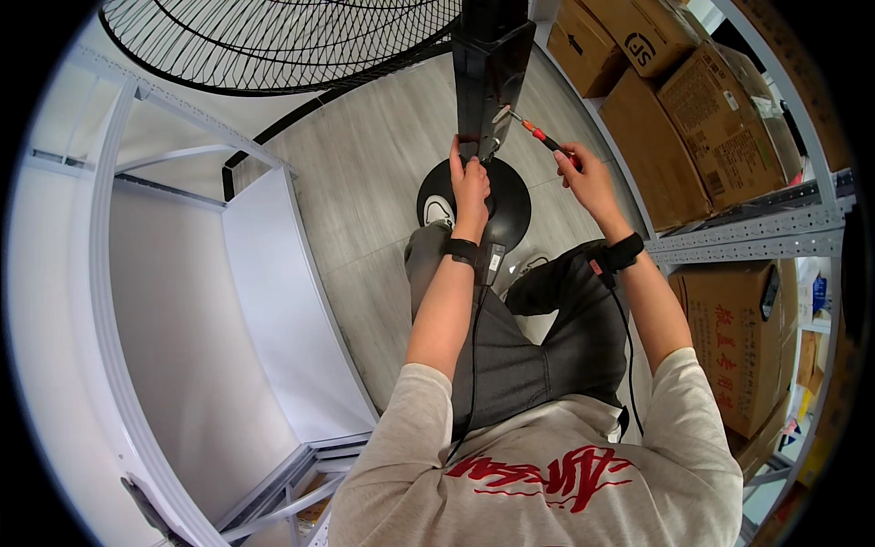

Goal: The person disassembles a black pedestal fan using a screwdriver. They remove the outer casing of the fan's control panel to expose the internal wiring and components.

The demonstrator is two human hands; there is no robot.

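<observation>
The step in hand looks like screwdriver work on a black post (492,68), which stands just ahead of the left hand (470,193) and rises from a round, dark base (510,205) around and beyond that wrist. The left hand lies against the lower post, one finger stretched upward and the others partly curled; whether it truly grips or merely steadies is hidden. The right hand (588,182) is closed on a screwdriver (550,140) — fingers bunched near the end of its red-and-black handle, shaft slanting up and leftward to the post. Whether the tip touches is too small to tell. The next move seems to call for a firm post and a tip squarely in line before any turning.

The post is box-shaped, flat-sided and glossy; the base is a smooth, low disc. Ahead and left of the left hand spreads a curved cage (283,41) of thin black wire. Right of the right hand, creased brown cardboard boxes (652,146) sit on a rack (756,244) of perforated metal, and beneath everything runs grey, wood-grained floor (365,182)
</observation>
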